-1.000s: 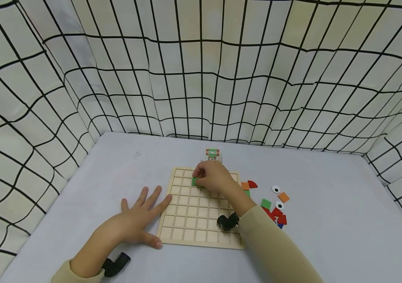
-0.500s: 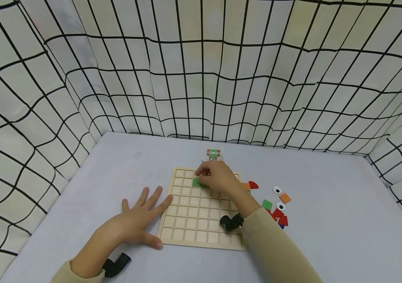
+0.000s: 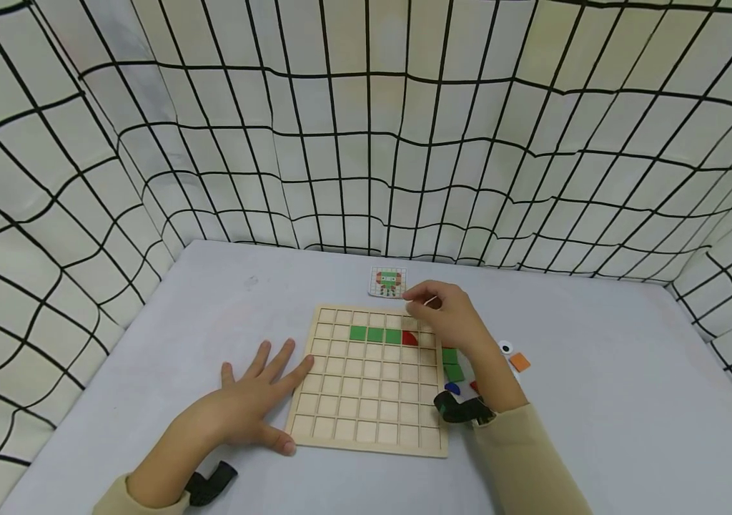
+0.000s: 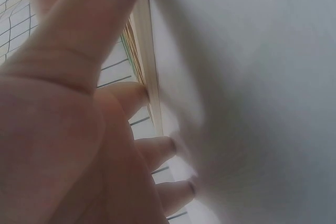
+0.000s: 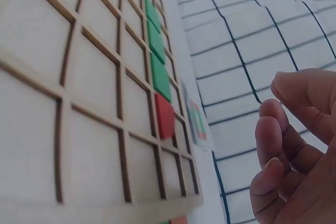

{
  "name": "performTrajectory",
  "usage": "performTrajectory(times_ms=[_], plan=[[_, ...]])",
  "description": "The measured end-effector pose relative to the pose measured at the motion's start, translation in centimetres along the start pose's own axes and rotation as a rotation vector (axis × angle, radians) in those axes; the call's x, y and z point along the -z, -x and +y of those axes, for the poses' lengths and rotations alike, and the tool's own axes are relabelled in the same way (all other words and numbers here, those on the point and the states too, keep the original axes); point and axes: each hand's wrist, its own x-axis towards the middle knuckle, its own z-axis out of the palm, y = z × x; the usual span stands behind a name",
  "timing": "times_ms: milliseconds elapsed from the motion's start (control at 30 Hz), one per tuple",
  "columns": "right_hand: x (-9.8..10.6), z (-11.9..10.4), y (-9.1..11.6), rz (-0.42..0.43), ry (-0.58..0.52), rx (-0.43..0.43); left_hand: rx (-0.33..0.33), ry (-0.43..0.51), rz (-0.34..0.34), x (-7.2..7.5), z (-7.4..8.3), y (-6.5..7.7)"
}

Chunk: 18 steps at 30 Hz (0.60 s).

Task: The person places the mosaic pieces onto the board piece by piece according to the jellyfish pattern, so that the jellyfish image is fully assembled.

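Left hand (image 3: 246,404) spread wide, fingers straight and released, touching the left edge of the board (image 3: 362,386). Right hand (image 3: 452,315) raised by the board's far right corner, fingers loosely curled, tips close together; cannot tell about any thin piece between. Board flat on the counter (image 3: 610,379).

Could go wrong: loose green squares (image 3: 454,373) swept aside by the right sleeve (image 3: 530,458) or wrist camera (image 3: 459,410), both lying close over that side. Might also jolt the filled row with a bump, given too light a touch from the left hand. Possible misfit of the red quarter-round (image 3: 409,338), if turned wrongly in its cell.

Counted, green: three squares (image 3: 375,335) in a row on the board, two loose by its right edge. Red: one quarter-round, next right of the greens, plus one red scrap (image 3: 474,387) half hidden by the wrist. Blue piece (image 3: 452,388): one. Eye disc (image 3: 505,347): one plain — perhaps more behind the arm. Orange square (image 3: 520,362): one, plus an orange bit (image 5: 178,220) low in the right wrist view. Picture card (image 3: 388,282): one, beyond the board.
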Motion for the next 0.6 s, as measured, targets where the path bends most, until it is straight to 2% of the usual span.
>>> performTrajectory(times_ms=[100, 233, 467, 600], plan=[[1.1, 0.6, 0.5, 0.035, -0.044, -0.017, -0.004, -0.005, -0.003, 0.1, 0.0, 0.0], [2.1, 1.5, 0.9, 0.077, -0.047, -0.048, -0.005, -0.007, -0.004, 0.1, 0.0, 0.1], [2.9, 2.9, 1.4, 0.083, 0.039, -0.145, 0.008, -0.015, -0.003, 0.0, -0.1, 0.2], [3.5, 3.1, 1.6, 0.041, 0.104, -0.160, 0.008, -0.008, -0.009, -0.1, -0.2, 0.0]])
